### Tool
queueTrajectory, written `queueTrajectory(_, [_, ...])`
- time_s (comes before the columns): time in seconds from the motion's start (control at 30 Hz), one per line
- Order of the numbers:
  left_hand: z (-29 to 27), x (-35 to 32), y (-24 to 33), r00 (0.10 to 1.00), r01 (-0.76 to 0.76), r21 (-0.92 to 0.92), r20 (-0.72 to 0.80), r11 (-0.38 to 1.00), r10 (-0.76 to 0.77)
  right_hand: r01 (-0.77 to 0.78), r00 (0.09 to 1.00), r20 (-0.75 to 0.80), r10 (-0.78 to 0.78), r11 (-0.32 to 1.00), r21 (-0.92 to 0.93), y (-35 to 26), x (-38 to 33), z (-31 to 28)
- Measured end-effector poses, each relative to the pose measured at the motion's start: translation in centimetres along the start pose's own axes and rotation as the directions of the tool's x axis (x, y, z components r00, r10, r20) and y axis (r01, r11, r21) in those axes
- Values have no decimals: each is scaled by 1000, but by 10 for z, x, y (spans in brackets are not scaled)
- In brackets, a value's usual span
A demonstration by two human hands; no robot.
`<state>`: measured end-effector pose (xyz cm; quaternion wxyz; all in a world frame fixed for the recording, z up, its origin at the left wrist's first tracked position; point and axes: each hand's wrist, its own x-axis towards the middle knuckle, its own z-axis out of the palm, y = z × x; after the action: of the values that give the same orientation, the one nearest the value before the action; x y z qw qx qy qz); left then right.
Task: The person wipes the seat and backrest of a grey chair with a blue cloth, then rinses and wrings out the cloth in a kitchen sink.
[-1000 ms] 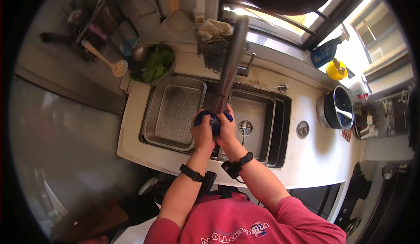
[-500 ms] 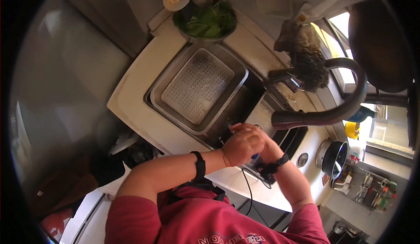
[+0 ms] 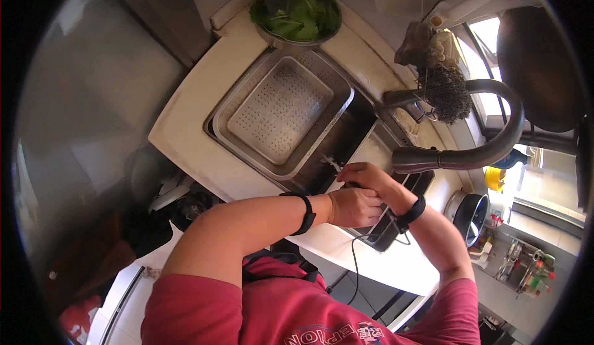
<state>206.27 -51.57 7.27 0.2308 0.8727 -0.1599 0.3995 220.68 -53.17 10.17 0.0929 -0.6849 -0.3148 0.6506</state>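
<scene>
Since half a second ago hands sit slightly lower over sink (image 3: 346, 136) | left hand (image 3: 354, 206) fisted, contents hidden | right hand (image 3: 366, 176) curled onto it, grip unclear | both beneath faucet spout (image 3: 427, 158) | perforated tray (image 3: 279, 117) left.

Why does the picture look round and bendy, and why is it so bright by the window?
In the head view, the fisheye lens bends the straight worktop edges and leaves black corners; daylight washes out the window at right; the floor at left is dim; both hands over the sink look sharp.
</scene>
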Motion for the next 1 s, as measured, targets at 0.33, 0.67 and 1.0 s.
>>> queueTrajectory(0.33, [-19, -9, 47, 226, 868, -458, 22, 191, -974, 390, 920, -332, -208, 400, 830, 61, -31, 22])
queueTrajectory(0.67, [-169, -83, 195, -262, 317, -941, -203, 115, -943, 447, 817, -548, -176, 794, 412, 124, -71, -54])
queueTrajectory(1.0, [-256, -303, 546, -837, 196, -890, -370, 411, -402, 532, 818, 252, -516, 847, 8, -18, -93, 349])
